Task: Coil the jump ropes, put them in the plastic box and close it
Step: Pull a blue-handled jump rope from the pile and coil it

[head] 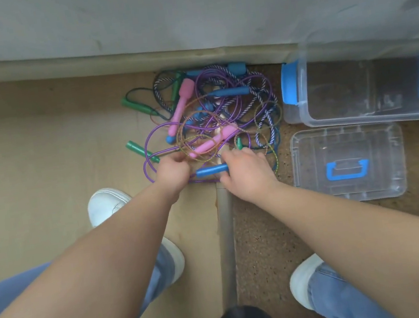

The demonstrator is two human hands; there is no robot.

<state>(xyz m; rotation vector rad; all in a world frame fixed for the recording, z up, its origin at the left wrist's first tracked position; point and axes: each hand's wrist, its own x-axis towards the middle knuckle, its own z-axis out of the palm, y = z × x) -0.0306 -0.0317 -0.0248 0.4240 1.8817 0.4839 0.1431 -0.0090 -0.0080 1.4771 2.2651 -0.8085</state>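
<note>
Looks like step 1, untangling: jump ropes (212,112) knotted mid-frame. Right hand (245,172) grips a blue handle (211,170); left hand (172,170), just beside, curls round cords. Plastic box (359,120) open at right edge, lid (306,150) below it. Next: tease one rope free w/o dragging the rest, then coil.

Purple plastic cord (150,136); navy-and-white striped braided rope (258,95); pink foam handle (183,95); green plastic handle (141,148); blue foam handle (211,170); clear plastic box (359,121), 2 blue latches (289,82); clear lid (345,139), blue grip (347,169).
</note>
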